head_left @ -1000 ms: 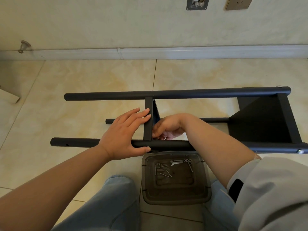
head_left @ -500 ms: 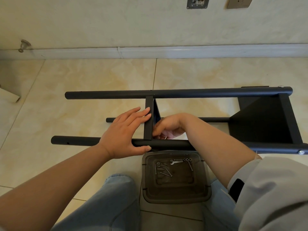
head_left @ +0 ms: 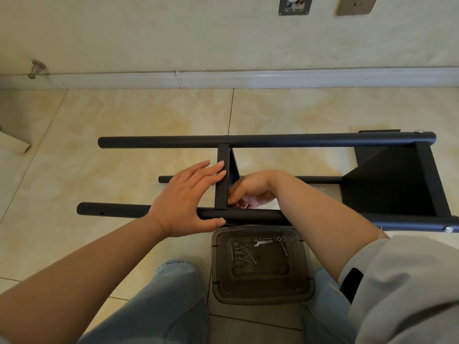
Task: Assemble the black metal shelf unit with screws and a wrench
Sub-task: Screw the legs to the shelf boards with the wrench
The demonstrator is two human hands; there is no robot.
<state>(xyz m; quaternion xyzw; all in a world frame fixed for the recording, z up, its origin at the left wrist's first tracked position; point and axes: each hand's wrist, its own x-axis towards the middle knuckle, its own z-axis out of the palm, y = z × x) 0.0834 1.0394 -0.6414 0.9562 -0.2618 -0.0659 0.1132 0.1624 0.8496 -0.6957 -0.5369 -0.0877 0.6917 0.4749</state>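
**Black metal frame lies on the floor, both hands at the middle shelf**

Grey plastic is nearest: a shallow tray point(head_left: 260, 291) sits on the tiled floor point(head_left: 124, 125) between the person's knees in light blue jeans point(head_left: 159, 306). Inside it lie several loose screws point(head_left: 244, 255), some small washers point(head_left: 279, 238) and a small flat wrench point(head_left: 260, 242).

Just beyond the tray, the black shelf unit point(head_left: 387, 184) lies on its side across the floor, its poles running left to right. The near pole point(head_left: 111, 211) passes right above the far rim of the tray. A screw head point(head_left: 448, 229) shows at its right end.

The left hand point(head_left: 188, 197) rests on the frame: the thumb lies along the near pole and the straight fingers press flat against the edge of the middle shelf point(head_left: 221, 180), which stands between the near pole and the far pole point(head_left: 173, 141). The right hand point(head_left: 250, 192) is on the other side of this shelf, fingers curled close to the joint with the near pole; what they pinch there is hidden, so I cannot tell it.

At the right end, one shelf is already fixed between the poles. Further away are the white baseboard point(head_left: 248, 79) and the wall with a socket point(head_left: 357, 4).
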